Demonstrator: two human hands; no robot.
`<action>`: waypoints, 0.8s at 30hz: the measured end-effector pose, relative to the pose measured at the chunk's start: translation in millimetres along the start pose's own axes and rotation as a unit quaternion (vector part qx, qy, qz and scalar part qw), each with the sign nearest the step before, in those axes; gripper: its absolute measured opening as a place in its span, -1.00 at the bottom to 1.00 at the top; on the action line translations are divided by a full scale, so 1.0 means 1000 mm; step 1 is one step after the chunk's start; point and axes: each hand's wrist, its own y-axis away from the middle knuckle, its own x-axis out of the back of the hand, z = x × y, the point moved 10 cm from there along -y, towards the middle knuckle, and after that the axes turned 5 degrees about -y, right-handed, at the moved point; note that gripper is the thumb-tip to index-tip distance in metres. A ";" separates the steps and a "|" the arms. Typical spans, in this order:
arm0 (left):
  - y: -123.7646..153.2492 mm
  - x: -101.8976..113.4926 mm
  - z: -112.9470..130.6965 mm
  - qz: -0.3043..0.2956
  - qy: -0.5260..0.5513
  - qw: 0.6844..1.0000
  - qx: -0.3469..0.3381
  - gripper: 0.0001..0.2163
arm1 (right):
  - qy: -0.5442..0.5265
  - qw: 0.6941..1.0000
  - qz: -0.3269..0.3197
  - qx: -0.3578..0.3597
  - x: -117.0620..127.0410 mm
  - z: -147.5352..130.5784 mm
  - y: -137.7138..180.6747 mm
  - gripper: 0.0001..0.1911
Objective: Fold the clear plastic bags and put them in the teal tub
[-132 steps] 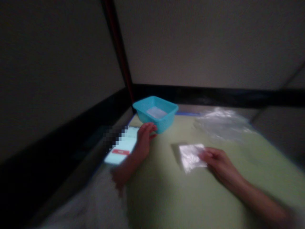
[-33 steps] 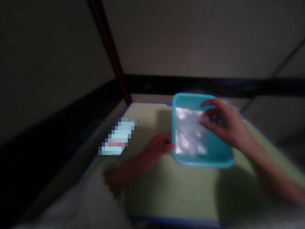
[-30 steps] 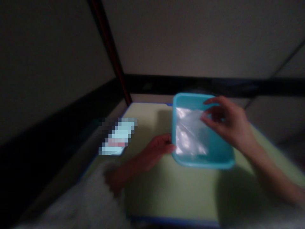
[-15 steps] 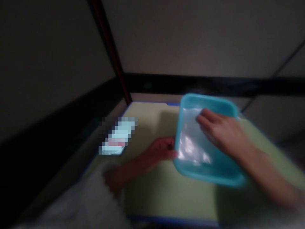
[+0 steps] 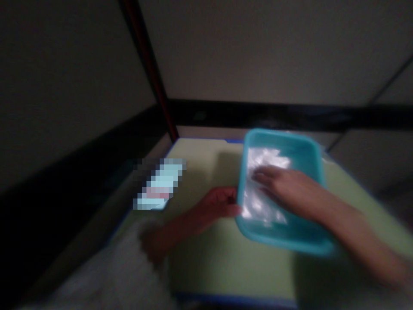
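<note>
Turquoise plastic basin (image 5: 274, 242), tilted, held at the rim by left hand (image 5: 219, 202); clear plastic bag (image 5: 261, 211) inside, partly covered by right hand (image 5: 287, 185), grip not determinable; placing or smoothing apparently underway; gentle flattening probably called for next.

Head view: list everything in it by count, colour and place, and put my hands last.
tub: one, turquoise, right of centre, above or on the table
plastic: count unclear, clear and shiny, inside the tub
table: one, yellow-green top with blue edging, centre
flat item: one, pale with a reddish band, partly pixelated, table's left edge
walls: two, dull grey, left and back
post: one, dark red, where the walls meet
sleeve: one clear, whitish, lower left
left hand: one, gripping the tub's left rim
right hand: one, over the plastic
</note>
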 end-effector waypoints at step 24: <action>0.000 0.003 -0.003 0.008 -0.008 1.000 0.006 -0.67 | -0.262 0.958 0.070 -0.091 0.011 0.033 -0.002 -0.73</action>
